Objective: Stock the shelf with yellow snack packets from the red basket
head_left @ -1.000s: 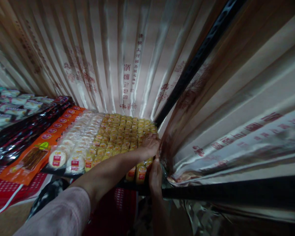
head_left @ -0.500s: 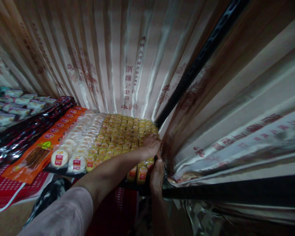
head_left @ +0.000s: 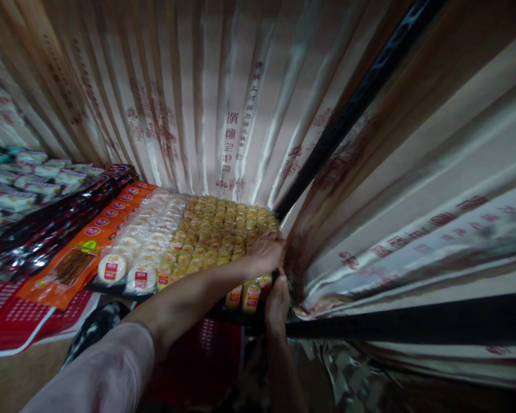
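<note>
Rows of small yellow wrapped cakes (head_left: 215,226) stand packed on a black tray (head_left: 227,315). My left hand (head_left: 267,252) reaches across them to the right end of the rows, palm down with the fingers bent. Just below it, my right hand (head_left: 277,301) is at the tray's right edge, its fingers closed and pointing up toward the left hand. The two hands nearly meet there. What lies between their fingers is dark and hidden. Left of the yellow cakes are white round wrapped cakes (head_left: 141,276) on the same tray.
Orange snack packets (head_left: 75,267), dark shiny packets (head_left: 38,229) and white wrapped pieces (head_left: 17,198) lie to the left. Red baskets (head_left: 206,350) show beneath. A pleated printed curtain (head_left: 198,103) hangs behind, with a black post (head_left: 348,115) and a black rail (head_left: 391,321) at right.
The view has shifted slightly, so the goods appear a little higher and further right. Both hands stay at the right end of the yellow cakes, with only slight finger movement.
</note>
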Demonstrator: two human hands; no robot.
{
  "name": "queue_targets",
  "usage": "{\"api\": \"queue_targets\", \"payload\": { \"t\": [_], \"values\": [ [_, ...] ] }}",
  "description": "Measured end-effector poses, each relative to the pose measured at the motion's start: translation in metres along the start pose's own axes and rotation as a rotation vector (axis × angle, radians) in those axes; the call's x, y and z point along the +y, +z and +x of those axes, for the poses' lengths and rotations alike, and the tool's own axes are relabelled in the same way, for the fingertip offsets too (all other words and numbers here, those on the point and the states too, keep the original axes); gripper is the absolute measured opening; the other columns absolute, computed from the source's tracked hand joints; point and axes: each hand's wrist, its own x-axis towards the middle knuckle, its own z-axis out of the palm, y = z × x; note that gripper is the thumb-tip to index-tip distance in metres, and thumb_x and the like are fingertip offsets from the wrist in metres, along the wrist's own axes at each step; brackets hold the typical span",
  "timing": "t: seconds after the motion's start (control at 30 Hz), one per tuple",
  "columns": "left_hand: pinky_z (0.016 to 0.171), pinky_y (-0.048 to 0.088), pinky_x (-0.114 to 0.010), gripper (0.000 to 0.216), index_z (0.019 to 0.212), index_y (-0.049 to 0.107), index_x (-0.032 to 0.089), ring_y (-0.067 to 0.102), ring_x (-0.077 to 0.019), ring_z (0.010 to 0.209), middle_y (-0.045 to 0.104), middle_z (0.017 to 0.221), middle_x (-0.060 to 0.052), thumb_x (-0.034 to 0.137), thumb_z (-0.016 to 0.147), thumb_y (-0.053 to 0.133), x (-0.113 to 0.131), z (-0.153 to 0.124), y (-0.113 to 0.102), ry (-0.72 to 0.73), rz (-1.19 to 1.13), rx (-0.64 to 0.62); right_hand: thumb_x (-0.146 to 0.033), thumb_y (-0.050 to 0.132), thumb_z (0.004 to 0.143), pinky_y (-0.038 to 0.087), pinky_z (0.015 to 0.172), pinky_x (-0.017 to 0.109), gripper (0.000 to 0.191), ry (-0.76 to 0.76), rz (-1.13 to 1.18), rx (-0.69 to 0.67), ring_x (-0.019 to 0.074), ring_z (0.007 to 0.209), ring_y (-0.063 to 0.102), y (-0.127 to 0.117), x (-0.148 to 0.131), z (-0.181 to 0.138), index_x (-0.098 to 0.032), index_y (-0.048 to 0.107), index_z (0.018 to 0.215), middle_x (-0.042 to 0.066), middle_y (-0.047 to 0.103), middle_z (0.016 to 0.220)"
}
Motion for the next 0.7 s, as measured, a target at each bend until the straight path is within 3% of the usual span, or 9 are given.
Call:
{"api": "queue_targets", "payload": {
  "t": [0.1, 0.23, 0.43, 0.57, 0.7],
  "values": [
    [0.089, 0.042, -0.03, 0.02, 0.094, 0.065, 0.016, 0.048, -0.0218, 0.105, 0.061, 0.099, -0.007, 0.014, 0.085, 0.047, 0.005, -0.03, -0.007, 0.035, -0.071, 0.131, -0.055, 0.027, 0.089, 0.03, 0.106, 0.043, 0.063, -0.07, -0.005, 0.048, 0.0247, 0.123, 0.044, -0.007, -0.008, -0.01, -0.008, 0.049, 0.126, 0.018, 0.05, 0.13],
    [0.089, 0.043, -0.031, 0.024, 0.095, 0.062, 0.017, 0.052, -0.0182, 0.094, 0.061, 0.095, -0.005, 0.013, 0.088, 0.039, 0.016, -0.097, -0.005, 0.014, -0.272, 0.273, -0.048, 0.036, 0.09, 0.038, 0.099, 0.041, 0.051, -0.124, -0.026, 0.144, 0.0234, 0.116, 0.05, -0.015, -0.015, -0.038, -0.011, 0.049, 0.123, 0.016, 0.054, 0.125],
    [0.089, 0.046, -0.031, 0.027, 0.099, 0.059, 0.018, 0.055, -0.0178, 0.096, 0.059, 0.101, -0.007, 0.01, 0.082, 0.04, 0.024, -0.187, 0.028, -0.098, -0.614, 0.278, -0.044, 0.043, 0.087, 0.042, 0.091, 0.041, 0.04, -0.23, -0.168, 0.139, 0.0231, 0.104, 0.055, -0.01, -0.003, -0.082, -0.015, 0.054, 0.113, 0.014, 0.059, 0.11],
    [0.092, 0.044, -0.031, 0.028, 0.098, 0.058, 0.017, 0.054, -0.0178, 0.101, 0.059, 0.105, -0.008, 0.009, 0.08, 0.039, 0.02, -0.204, 0.039, -0.209, -0.725, 0.242, -0.047, 0.047, 0.084, 0.043, 0.09, 0.041, 0.043, -0.202, -0.273, 0.091, 0.0241, 0.102, 0.055, -0.005, 0.008, -0.094, -0.015, 0.054, 0.112, 0.014, 0.059, 0.108],
    [0.094, 0.043, -0.032, 0.026, 0.098, 0.059, 0.016, 0.054, -0.0187, 0.104, 0.058, 0.109, -0.009, 0.011, 0.081, 0.039, 0.016, -0.205, 0.04, -0.197, -0.755, 0.215, -0.047, 0.047, 0.082, 0.044, 0.086, 0.04, 0.051, -0.2, -0.335, 0.058, 0.0255, 0.102, 0.055, 0.001, 0.017, -0.098, -0.012, 0.05, 0.119, 0.016, 0.058, 0.11]
  ]
}}
